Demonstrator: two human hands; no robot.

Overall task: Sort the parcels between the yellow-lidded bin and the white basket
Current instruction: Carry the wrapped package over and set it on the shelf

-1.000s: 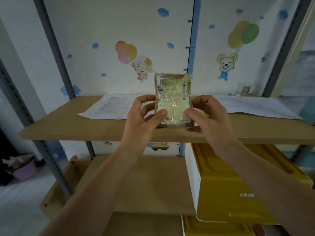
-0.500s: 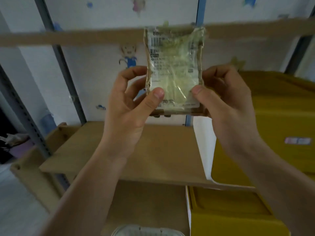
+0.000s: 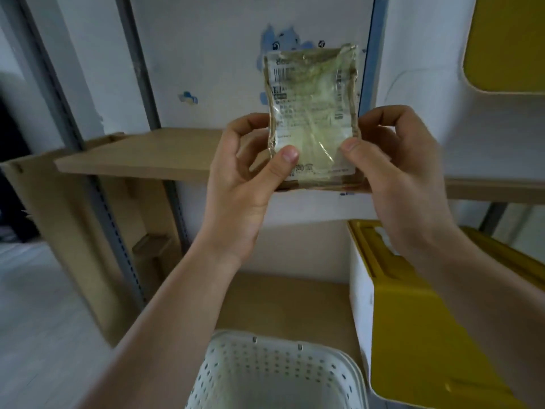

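Observation:
A flat parcel (image 3: 312, 116) wrapped in clear, yellowish plastic with a printed label stands upright in front of me. My left hand (image 3: 244, 184) pinches its lower left corner, thumb on the front. My right hand (image 3: 404, 172) grips its lower right edge the same way. Below my hands, at the bottom centre, sits the white basket (image 3: 265, 376) with perforated walls; its inside looks bare. To the right stands a white bin with a yellow lid (image 3: 413, 326), lid closed. A second yellow-lidded bin (image 3: 507, 42) shows at the top right.
A wooden shelf board (image 3: 141, 154) runs behind the parcel, on grey metal uprights (image 3: 138, 60). A lower wooden shelf (image 3: 283, 302) carries the basket and bin. Brown cardboard (image 3: 73, 231) leans at the left. The wall behind has blue cartoon stickers.
The view has tilted downward: the upper shelf and papers are gone, and the white basket and lower bin have come into view. Both hands have kept hold of the parcel throughout.

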